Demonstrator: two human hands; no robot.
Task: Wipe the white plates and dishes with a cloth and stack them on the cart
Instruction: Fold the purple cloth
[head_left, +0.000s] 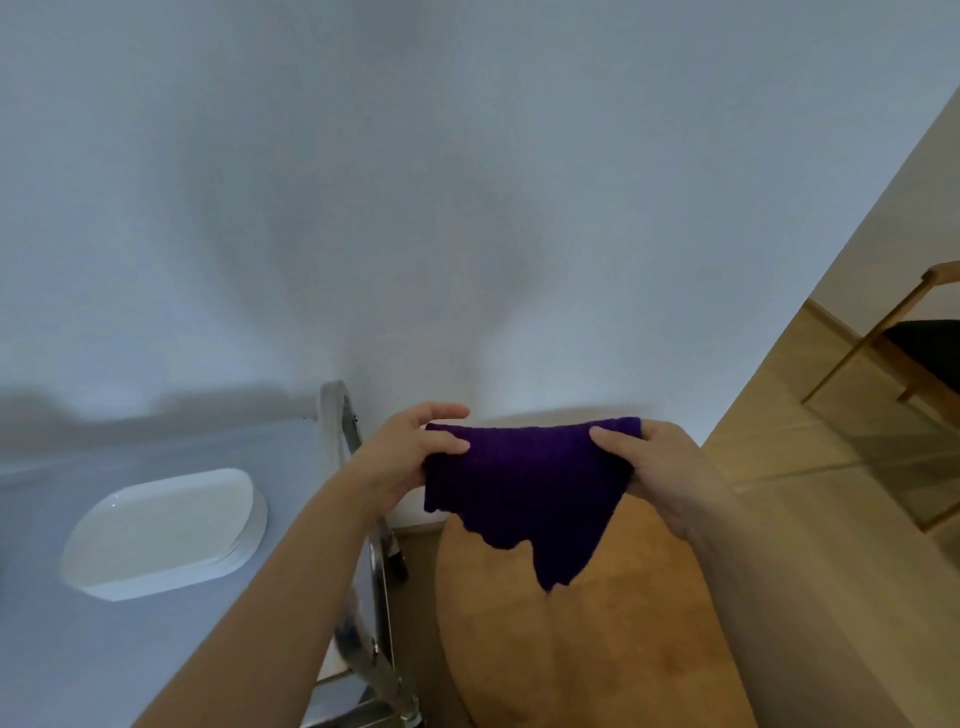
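I saw both hands pinching a knitted purple cloth (524, 483) taut by its top corners, left hand (410, 449) and right hand (657, 467) gripping it in front of a white wall. Its ragged lower edge hung over tan trousers. Well to the left, smooth white oval plates (166, 530) sat stacked on the pale grey cart (62, 665).

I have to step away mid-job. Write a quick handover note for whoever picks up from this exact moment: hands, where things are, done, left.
Left hand: pinching the left top edge of the purple cloth.
Right hand: pinching its right top edge; the cloth hangs spread between both hands, over no dish.
White dishes: a small stack of oval ones sits on the cart at left.
Done: at least those stacked; whether wiped cannot be told.
Left: no other dishes in view; look for unwiped ones, wipe, add to the stack.
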